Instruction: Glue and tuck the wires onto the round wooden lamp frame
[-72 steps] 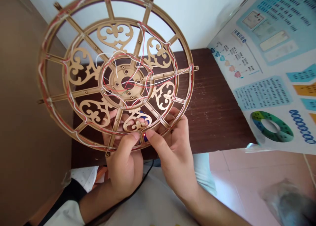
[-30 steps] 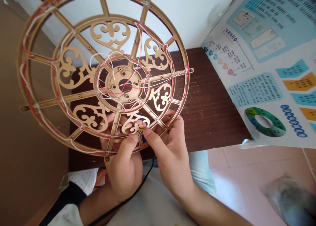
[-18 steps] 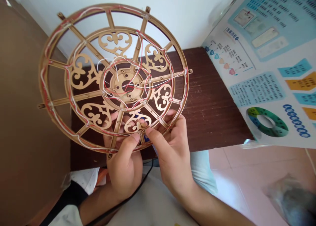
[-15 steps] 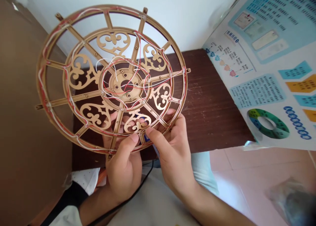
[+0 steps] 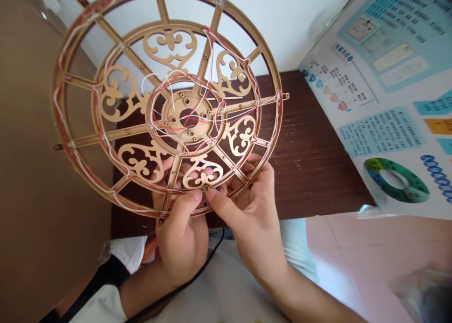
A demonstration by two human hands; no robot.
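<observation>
A round gold-coloured metal frame (image 5: 215,107) with spokes, rings and scrolled heart-shaped ornaments is held up, tilted toward me. Red and white wires (image 5: 98,133) run along its rings, and loose white ends stand out near the hub. My left hand (image 5: 183,229) grips the lower rim, thumb in front and fingers behind. Beside it my right hand (image 5: 252,203) is closed on the same rim, its thumb close to the left thumb at the inner ring. Several fingers show through the openings; something small and blue behind the frame is too hidden to name.
A dark brown wooden tabletop (image 5: 310,172) lies under the frame. A brown panel (image 5: 28,172) stands on the left, a white wall behind, and a printed board (image 5: 399,139) on the right. A black cable (image 5: 208,262) crosses my lap. A blurred bag (image 5: 423,290) is on the floor.
The frame has come nearer and tilted more upright, its top now passing the picture's upper edge. Both hands keep their grip on the lower rim. The surroundings have shifted slightly right in view.
</observation>
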